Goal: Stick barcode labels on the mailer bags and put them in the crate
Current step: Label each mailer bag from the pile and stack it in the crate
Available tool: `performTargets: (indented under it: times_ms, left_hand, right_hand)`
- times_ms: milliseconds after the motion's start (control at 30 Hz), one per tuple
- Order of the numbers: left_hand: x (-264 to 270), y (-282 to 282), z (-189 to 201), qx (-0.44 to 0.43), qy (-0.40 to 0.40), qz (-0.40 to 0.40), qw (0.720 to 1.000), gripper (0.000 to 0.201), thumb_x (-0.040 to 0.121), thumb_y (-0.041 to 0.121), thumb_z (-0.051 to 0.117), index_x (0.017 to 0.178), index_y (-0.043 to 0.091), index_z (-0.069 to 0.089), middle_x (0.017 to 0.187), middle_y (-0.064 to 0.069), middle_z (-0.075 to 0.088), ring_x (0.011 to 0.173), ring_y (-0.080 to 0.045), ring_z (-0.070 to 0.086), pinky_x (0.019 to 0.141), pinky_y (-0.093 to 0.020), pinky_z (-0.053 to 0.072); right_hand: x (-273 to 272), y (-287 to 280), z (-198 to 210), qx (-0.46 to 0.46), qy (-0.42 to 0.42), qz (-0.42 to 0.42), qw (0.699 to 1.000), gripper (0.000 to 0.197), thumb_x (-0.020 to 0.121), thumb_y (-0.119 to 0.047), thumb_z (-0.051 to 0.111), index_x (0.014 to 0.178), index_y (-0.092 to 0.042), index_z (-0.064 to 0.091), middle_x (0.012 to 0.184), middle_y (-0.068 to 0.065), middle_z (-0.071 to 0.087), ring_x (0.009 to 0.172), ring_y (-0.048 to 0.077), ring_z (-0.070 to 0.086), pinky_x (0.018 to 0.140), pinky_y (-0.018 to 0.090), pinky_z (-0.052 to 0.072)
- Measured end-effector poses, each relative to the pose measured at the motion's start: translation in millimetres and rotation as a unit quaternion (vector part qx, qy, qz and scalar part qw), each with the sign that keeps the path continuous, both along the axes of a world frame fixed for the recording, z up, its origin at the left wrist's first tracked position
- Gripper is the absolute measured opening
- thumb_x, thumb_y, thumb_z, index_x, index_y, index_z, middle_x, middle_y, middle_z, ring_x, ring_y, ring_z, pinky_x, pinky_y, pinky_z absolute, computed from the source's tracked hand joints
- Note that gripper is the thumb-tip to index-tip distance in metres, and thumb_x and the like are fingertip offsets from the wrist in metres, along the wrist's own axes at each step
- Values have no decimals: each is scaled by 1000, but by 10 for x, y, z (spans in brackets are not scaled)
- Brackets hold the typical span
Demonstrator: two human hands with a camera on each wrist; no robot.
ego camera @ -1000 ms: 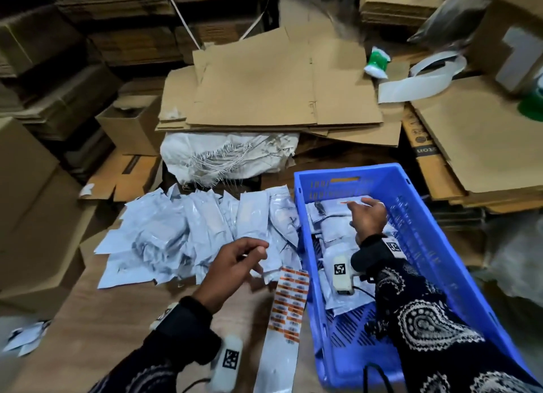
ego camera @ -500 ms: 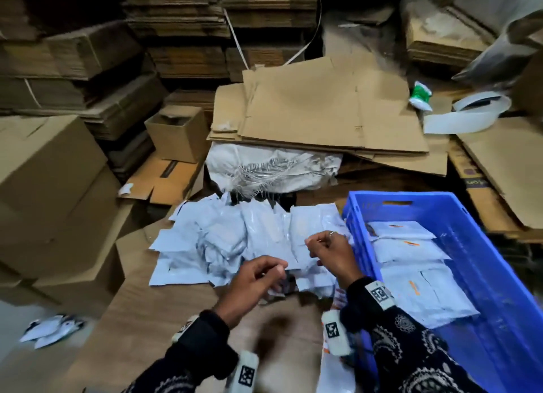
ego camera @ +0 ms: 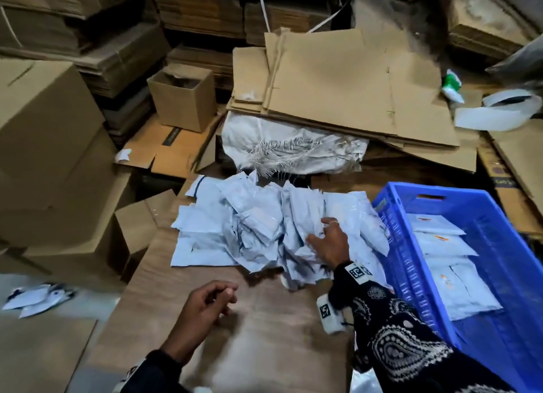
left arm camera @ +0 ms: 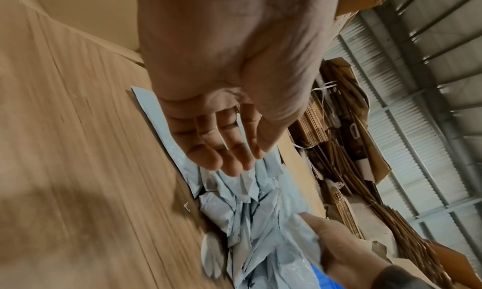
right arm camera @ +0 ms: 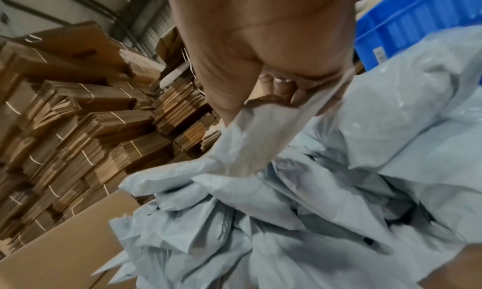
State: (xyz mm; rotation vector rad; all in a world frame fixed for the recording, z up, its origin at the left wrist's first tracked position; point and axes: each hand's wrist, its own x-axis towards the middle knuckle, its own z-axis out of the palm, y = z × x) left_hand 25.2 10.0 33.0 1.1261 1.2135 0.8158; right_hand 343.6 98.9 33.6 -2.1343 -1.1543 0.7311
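A blue crate (ego camera: 499,275) holding labelled bags stood at the cardboard surface's (ego camera: 264,348) right edge, beside a heap of mailer bags (ego camera: 249,225). The right hand (ego camera: 329,242) grasped one bag; the left hand (ego camera: 202,307) hovered empty, loosely curled.

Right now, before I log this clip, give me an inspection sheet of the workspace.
Surface: brown cardboard sheet, bare near the person.
Job's things: heap of pale grey plastic mailer bags; blue plastic crate holding labelled bags; label strip not seen.
Clutter: scraps of bag on the floor.
Grippers: right hand grips a bag in the heap; left hand loosely curled, holds nothing.
Cables: nothing seen.
Surroundings: flattened cardboard cartons, open small box, white woven sack.
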Motion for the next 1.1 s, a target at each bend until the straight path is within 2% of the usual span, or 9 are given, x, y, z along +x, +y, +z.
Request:
performTargets:
  times_ms: [133, 200, 367, 500, 567, 633, 767, 933, 1100]
  left_hand:
    - [49, 73, -21, 4, -16, -26, 1000, 13, 99, 13, 62, 103, 15, 74, 86, -6, 72, 70, -14, 62, 55, -22, 47]
    - [135, 97, 7, 8, -27, -29, 999, 13, 100, 17, 61, 106, 16, 72, 87, -4, 71, 71, -14, 61, 55, -23, 47]
    - [380, 69, 88, -55, -85, 1, 995, 41, 106, 45, 38, 116, 17, 66, 103, -4, 75, 82, -15, 71, 61, -24, 55]
    - [446, 29, -182, -78, -45, -4, 996, 46, 97, 59, 43, 112, 22, 67, 97, -2, 76, 83, -15, 71, 64, -24, 52]
    - [456, -32, -412, -91, 21, -37, 995, 42, 85, 54, 70, 116, 26, 63, 97, -4, 72, 75, -12, 67, 61, -23, 50]
    - [404, -87, -715, -56, 89, -76, 992, 57, 71, 47, 88, 118, 35, 59, 105, -2, 72, 84, -12, 69, 72, -27, 55]
    - [373, -180, -1102, 29, 200, -103, 974, 47, 72, 34, 79, 113, 39, 56, 118, 6, 70, 108, -20, 65, 89, -30, 49]
    - [533, -424, -1143, 260, 405, -158, 862, 50, 92, 36, 46, 137, 18, 57, 143, -7, 55, 131, -28, 48, 106, -39, 40]
    - [517, -621, -1317, 278, 439, -324, 791, 56, 97, 35, 39, 148, 13, 46, 155, -7, 44, 139, -26, 47, 104, -46, 50]
  right_hand:
    - [-27, -418, 249, 139, 46, 25, 989, 59, 83, -18, 80, 134, -19, 52, 107, 2, 65, 101, 19, 63, 78, 19, 44]
    - [-34, -715, 289, 167, 53, 89, 981, 66, 81, -18, 83, 138, -27, 49, 110, -1, 65, 101, 12, 62, 80, 13, 44]
    - [-93, -1411, 74, 91, -91, 286, 949, 76, 78, -42, 74, 145, -39, 41, 122, -13, 60, 115, 11, 57, 100, 35, 46]
    - [-89, -1635, -383, 27, -116, 394, 911, 64, 77, -32, 64, 140, -31, 53, 136, -5, 61, 126, 21, 55, 104, 48, 43]
    - [-78, -1674, -555, 5, -129, 406, 905, 65, 77, -26, 61, 141, -28, 53, 137, -2, 60, 127, 25, 54, 107, 47, 40]
    - [-91, -1685, -692, -10, -152, 402, 903, 67, 79, -16, 61, 145, -21, 52, 142, 4, 57, 131, 28, 49, 110, 40, 31]
    - [-213, -1767, -967, 12, -197, 400, 895, 68, 81, -20, 58, 148, -18, 48, 155, 8, 45, 141, 28, 41, 120, 34, 12]
    - [-453, -2027, -1322, -72, -234, 443, 863, 85, 94, -62, 43, 160, -13, 20, 169, 7, 12, 156, 25, 9, 125, 52, 6]
    - [-465, -2165, -1471, -66, -267, 431, 859, 89, 90, -71, 38, 154, -9, 34, 161, 15, 33, 147, 31, 35, 119, 54, 27]
